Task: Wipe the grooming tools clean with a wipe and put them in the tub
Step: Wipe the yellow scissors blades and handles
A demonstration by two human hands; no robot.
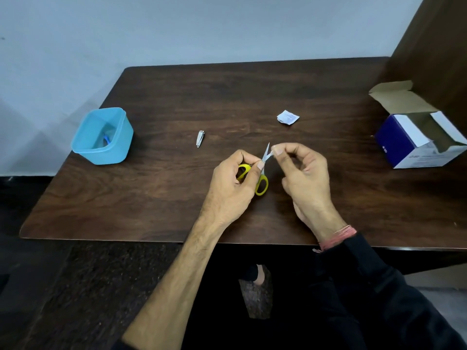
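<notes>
1. A light blue tub (pixel 102 136) stands at the tabletop's (pixel 177 102) left edge, at about 9 o'clock from the hands; a small blue item lies inside it, too dim to name.
2. A metal nail clipper (pixel 200 138) lies flat between the tub and the hands, at about 10 o'clock from the left hand and apart from it.
3. The left hand (pixel 233 184) grasps the yellow-handled scissors (pixel 262 181): its fingers curl round the handle loops, and the thumb tip presses near the pivot. The blades point up toward 12 o'clock.
4. The right hand (pixel 302 174) pinches a small white wipe (pixel 271 154) between thumb and forefinger, pressed against the blade just above the left thumb.
5. A crumpled white wrapper (pixel 288 117) lies at 12 o'clock from the right hand, well apart.
6. An open blue-and-white carton (pixel 414 137) sits at 3 o'clock, near the right edge.
</notes>
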